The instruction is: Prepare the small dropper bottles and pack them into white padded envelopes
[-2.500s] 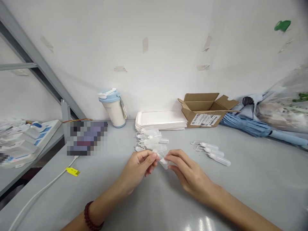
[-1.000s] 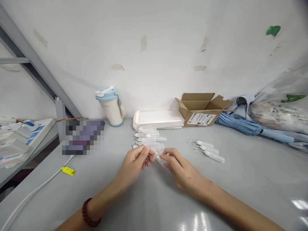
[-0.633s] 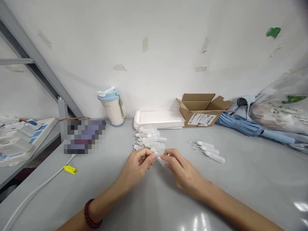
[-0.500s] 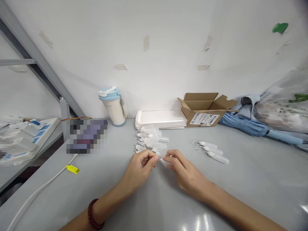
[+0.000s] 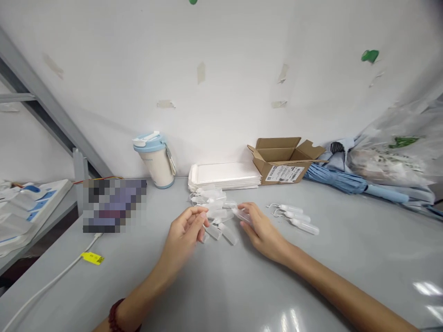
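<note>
In the head view my right hand [image 5: 265, 233] is closed round a small translucent plastic tube [image 5: 244, 216], with its thumb and fingers along the sides. My left hand [image 5: 187, 230] is a short way to the left, its thumb and fingertips pinched together; what they hold, if anything, I cannot make out. Between and behind the hands lies a loose pile of similar tubes [image 5: 228, 234] with thin white strings, partly hidden by my left fingers. To the right of my right hand, three more stringed tubes [image 5: 304, 227] lie side by side on the grey table [image 5: 221, 286].
A stack of white padded envelopes [image 5: 224, 174] lies behind the pile, beside an open cardboard box [image 5: 284, 170]. A blue-lidded cup [image 5: 157, 161] stands at the back left. A folded blue umbrella [image 5: 335, 177] lies right. A white cable [image 5: 51, 281] crosses the left side.
My hands have moved apart from the clear piece they held together. A tube now shows in my right hand, and my left hand has drawn left. The view has shifted right.
</note>
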Demonstrator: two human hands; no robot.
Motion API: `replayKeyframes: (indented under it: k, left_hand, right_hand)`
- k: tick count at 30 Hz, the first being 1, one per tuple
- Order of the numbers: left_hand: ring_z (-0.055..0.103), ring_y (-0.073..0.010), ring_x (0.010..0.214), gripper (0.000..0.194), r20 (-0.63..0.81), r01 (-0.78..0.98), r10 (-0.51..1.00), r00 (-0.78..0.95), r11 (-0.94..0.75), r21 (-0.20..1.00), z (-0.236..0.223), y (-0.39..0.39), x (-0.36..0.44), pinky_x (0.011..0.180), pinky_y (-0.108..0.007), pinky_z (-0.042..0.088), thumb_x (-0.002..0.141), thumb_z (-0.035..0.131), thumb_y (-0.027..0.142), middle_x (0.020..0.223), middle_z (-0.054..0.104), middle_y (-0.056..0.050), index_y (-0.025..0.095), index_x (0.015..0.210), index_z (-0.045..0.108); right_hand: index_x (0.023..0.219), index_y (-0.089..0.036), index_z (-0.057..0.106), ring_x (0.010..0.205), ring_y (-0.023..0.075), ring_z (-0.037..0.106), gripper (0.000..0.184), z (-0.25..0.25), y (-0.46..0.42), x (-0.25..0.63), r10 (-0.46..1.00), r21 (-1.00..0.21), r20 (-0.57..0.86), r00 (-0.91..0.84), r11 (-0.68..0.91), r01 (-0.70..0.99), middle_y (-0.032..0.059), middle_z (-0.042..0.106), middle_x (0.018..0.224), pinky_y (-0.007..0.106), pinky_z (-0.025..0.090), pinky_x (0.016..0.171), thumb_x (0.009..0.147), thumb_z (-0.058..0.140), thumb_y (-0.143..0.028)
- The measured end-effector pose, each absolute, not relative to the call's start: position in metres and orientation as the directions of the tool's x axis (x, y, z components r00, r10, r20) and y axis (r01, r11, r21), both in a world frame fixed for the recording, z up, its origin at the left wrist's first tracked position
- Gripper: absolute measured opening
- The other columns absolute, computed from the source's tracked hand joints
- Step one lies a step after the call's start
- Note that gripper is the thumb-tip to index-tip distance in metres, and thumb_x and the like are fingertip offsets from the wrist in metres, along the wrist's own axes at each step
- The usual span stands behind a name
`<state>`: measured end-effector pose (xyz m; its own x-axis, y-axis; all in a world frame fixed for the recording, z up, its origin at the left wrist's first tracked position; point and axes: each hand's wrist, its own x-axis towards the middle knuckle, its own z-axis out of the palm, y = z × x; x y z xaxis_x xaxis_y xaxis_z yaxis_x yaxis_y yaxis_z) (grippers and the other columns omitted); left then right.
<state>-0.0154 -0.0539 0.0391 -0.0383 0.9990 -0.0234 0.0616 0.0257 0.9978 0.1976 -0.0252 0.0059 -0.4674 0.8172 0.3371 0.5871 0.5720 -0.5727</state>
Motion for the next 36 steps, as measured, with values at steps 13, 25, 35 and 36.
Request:
replayKeyframes:
  k: [13,25,35,36]
  left_hand:
    - [0.041,-0.0067,0.050,0.023,-0.039,0.058,0.998,-0.046,0.041,0.997,0.042,-0.057,-0.020,0.046,-0.020,0.032,0.083,0.052,0.038,0.068,0.054,0.003,0.017,0.094,0.057]
    - [0.040,-0.0065,0.049,0.020,-0.074,0.116,0.997,-0.027,0.076,0.990,0.039,-0.055,-0.019,0.048,-0.020,0.033,0.082,0.052,0.033,0.066,0.053,0.004,0.017,0.091,0.057]
    - [0.040,-0.0069,0.049,0.019,-0.059,0.135,0.998,0.014,0.056,0.989,0.041,-0.058,-0.016,0.048,-0.020,0.032,0.081,0.052,0.033,0.063,0.052,0.004,0.017,0.089,0.058]
    - [0.041,-0.0071,0.049,0.019,-0.061,0.142,0.997,0.038,0.055,0.988,0.041,-0.058,-0.015,0.048,-0.021,0.032,0.081,0.052,0.033,0.064,0.053,0.003,0.017,0.089,0.058]
  right_hand:
    - [0.105,-0.017,0.053,0.094,0.0218,0.060,0.021,0.044,-0.001,0.247,0.897,-0.333,0.193,-0.398,0.442,0.833,0.0107,0.063,0.101,0.037,0.048,0.080,0.088,0.040,-0.017]
    - [0.085,-0.017,0.064,0.073,0.0197,0.061,0.019,0.046,0.012,0.290,0.986,-0.019,-0.041,-0.162,0.162,0.987,0.0080,0.067,0.089,0.025,0.036,0.055,0.077,0.049,-0.010]
    - [0.103,-0.015,0.056,0.087,0.0179,0.060,0.019,0.047,0.003,0.257,0.906,-0.207,0.256,-0.336,0.391,0.897,0.0100,0.060,0.103,0.027,0.046,0.075,0.087,0.046,-0.017]
    - [0.103,-0.016,0.055,0.087,0.0177,0.059,0.019,0.046,-0.003,0.248,0.844,-0.259,0.352,-0.405,0.504,0.824,0.0098,0.059,0.102,0.028,0.047,0.075,0.088,0.045,-0.017]
